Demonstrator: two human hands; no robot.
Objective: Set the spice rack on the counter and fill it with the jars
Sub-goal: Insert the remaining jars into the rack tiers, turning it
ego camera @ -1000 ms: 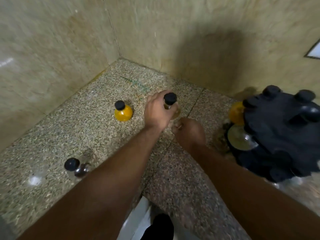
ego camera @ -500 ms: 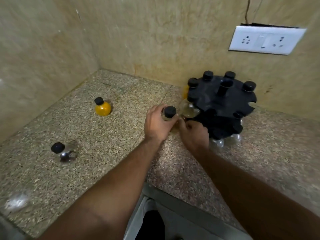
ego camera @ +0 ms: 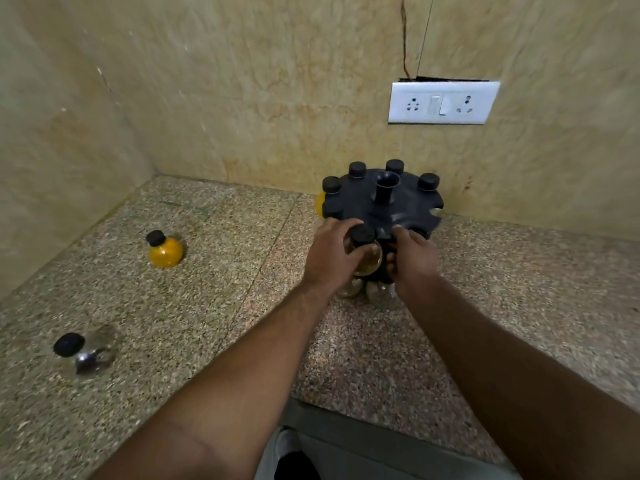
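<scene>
Head view: left hand (ego camera: 332,254) grips a jar (ego camera: 366,263) at the spice rack (ego camera: 398,206) rim, right hand (ego camera: 414,259) clasps that rim; seating the jar's neck likely comes next.

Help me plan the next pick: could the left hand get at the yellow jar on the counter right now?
Probably not yet: the left hand grips a black-capped jar at the rack. Once it lets go, likely yes; only bare counter lies between it and the yellow jar.

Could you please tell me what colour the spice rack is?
The spice rack is black, which shows most clearly in the head view.
</scene>
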